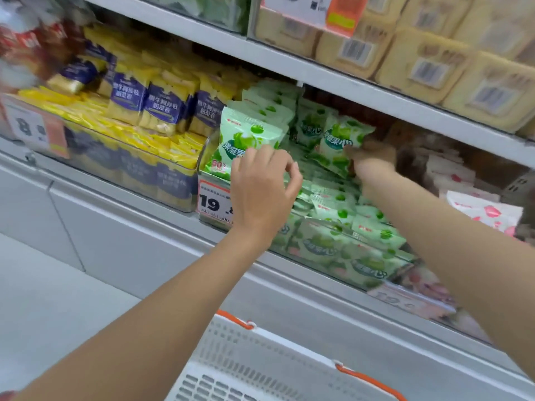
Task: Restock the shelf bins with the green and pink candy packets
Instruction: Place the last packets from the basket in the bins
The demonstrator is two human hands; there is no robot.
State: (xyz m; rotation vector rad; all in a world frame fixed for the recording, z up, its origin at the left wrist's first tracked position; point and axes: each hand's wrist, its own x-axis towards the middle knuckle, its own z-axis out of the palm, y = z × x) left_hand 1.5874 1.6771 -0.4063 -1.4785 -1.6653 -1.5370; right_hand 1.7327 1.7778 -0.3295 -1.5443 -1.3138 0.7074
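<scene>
Hands first: we have both arms stretched up into the middle shelf. Our right hand (372,159) grips the tilted green packet (338,143) by its lower right corner and holds it over the heap in the clear bin (203,160), at about two o'clock from our left hand (262,189). The left hand shows us its back, fingers bent, with the knuckles over the lower half of the front green packet (246,134), which stands upright against the bin's left wall. We cannot tell whether those fingers pinch it or only touch it.

At twelve o'clock the shelf board (347,82) runs just above the stacked green packets, leaving only a thin dark gap over the tilted one. At nine o'clock the yellow-and-blue packets (162,107) press close to the bin's left wall. At three o'clock from the right hand lie the pink packets (489,214), near the green heap; the space between them is blurred. A price tag (212,201) hangs on the bin's front edge, partly behind our left wrist.

At six o'clock, below the shelf lip and between our forearms, sits the white basket (260,360) with its orange handle (234,319). The widest open room lies there, in front of the shelf.
</scene>
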